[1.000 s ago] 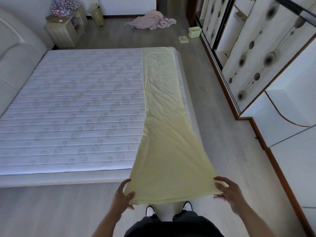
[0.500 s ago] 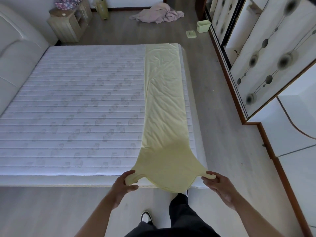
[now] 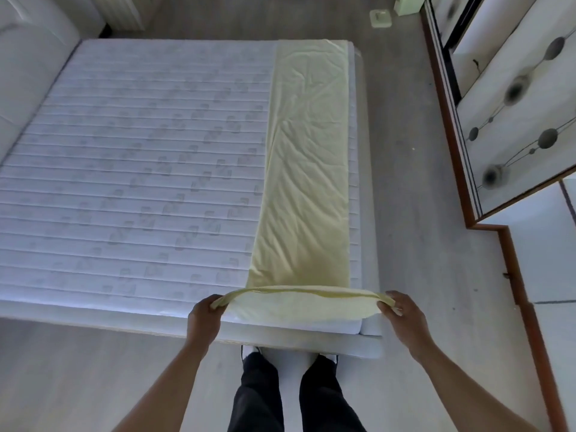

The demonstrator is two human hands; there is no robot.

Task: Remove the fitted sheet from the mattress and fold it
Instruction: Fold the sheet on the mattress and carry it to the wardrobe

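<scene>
Quilted white mattress (image 3: 140,169) fills the left of the view, bare of any cover. At its near edge the left hand (image 3: 204,318) pinches one corner of the near end of the pale yellow fitted sheet (image 3: 308,157). That sheet lies as a long folded strip along the right side of the mattress, running from the far end to the near edge, where the held end is lifted slightly and stretched between the hands. Further right, the right hand (image 3: 402,316) grips the other corner, just past the mattress corner and over the grey floor (image 3: 414,182), with a patterned wardrobe (image 3: 514,104) beyond.

My judgement is that the sheet is already off and the lengthwise fold comes next. The risk lies in carrying the two corners forward unevenly: the strip would skew, and its layers could slide apart. Its right edge runs close to the mattress edge, so a sideways tug might drag it onto the floor.
</scene>
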